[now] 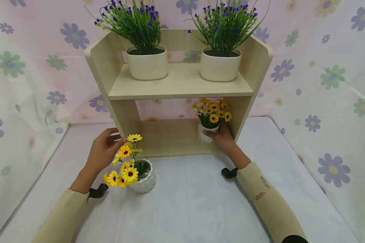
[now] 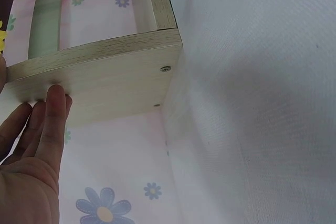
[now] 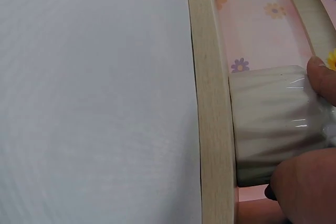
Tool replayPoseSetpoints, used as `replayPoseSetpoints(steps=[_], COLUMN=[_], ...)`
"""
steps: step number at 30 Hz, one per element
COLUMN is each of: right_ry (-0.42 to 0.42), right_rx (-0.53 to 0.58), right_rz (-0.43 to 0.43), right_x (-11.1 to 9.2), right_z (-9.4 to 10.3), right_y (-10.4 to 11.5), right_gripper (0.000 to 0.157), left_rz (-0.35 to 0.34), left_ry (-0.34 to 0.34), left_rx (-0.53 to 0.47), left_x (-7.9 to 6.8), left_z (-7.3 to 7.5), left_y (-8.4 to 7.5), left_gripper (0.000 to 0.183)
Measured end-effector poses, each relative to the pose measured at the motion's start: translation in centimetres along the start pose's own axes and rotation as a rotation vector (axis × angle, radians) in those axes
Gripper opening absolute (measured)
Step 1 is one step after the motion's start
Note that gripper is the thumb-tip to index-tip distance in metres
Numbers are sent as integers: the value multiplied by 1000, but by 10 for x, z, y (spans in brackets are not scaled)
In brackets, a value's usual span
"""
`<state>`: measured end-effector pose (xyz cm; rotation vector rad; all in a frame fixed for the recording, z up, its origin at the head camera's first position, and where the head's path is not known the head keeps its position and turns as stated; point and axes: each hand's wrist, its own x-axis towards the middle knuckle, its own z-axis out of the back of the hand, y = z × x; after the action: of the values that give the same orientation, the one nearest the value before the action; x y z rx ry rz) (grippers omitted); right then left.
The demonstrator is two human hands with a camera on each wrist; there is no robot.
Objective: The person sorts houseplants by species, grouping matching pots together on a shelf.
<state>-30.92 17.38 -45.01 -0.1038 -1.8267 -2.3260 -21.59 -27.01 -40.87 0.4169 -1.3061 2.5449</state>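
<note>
On the lower level of a pale wooden shelf (image 1: 180, 92), my right hand (image 1: 223, 136) grips a small white pot (image 1: 205, 133) of yellow daisy-like flowers (image 1: 213, 111) near the right side panel. In the right wrist view, the thumb and a finger lie on opposite sides of the pot (image 3: 278, 114), whose base is by the shelf's front edge (image 3: 215, 103). My left hand (image 1: 103, 148) touches the shelf's left side panel (image 2: 121, 77) with nearly straight fingers (image 2: 52, 119). Close to it, a second white pot (image 1: 146, 184) of yellow flowers (image 1: 124, 170) stands on the table.
Two cream planters (image 1: 147, 64) with purple-flowered plants stand on the upper level, the other planter (image 1: 220, 65) on the right. A white cloth (image 1: 194, 202) covers the table. Flower-patterned sheets (image 1: 328, 111) hang behind and at both sides.
</note>
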Motion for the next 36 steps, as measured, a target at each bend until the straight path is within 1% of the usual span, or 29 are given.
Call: replayPoseSetpoints(steps=[6,12,19,24,30,33,36], right_ry=[-31,-48,-89,-122,-167,-178,-161], right_rx=[-103,-121,-121,-156,-214,-246,-264], right_rz=[-19,-30,-73,-101,-90,-115,-153], right_x=[-4,-6,-12,-22,-40,-49,-57], right_z=[0,0,-4,-7,-17,-25,-31], right_y=[-1,-1,3,15,36,47,55], right_gripper=[95,92,90,90,88,93,100], left_rz=[-11,-9,0,-5,-4,-9,-12], left_ry=[0,2,5,9,16,15,15], left_rx=[2,-5,6,-4,-10,-7,-6], left_x=[0,0,0,0,0,0,0], left_z=[0,-1,-1,-1,0,0,0], left_y=[1,1,2,2,2,1,1], left_gripper=[51,50,51,52,52,51,51])
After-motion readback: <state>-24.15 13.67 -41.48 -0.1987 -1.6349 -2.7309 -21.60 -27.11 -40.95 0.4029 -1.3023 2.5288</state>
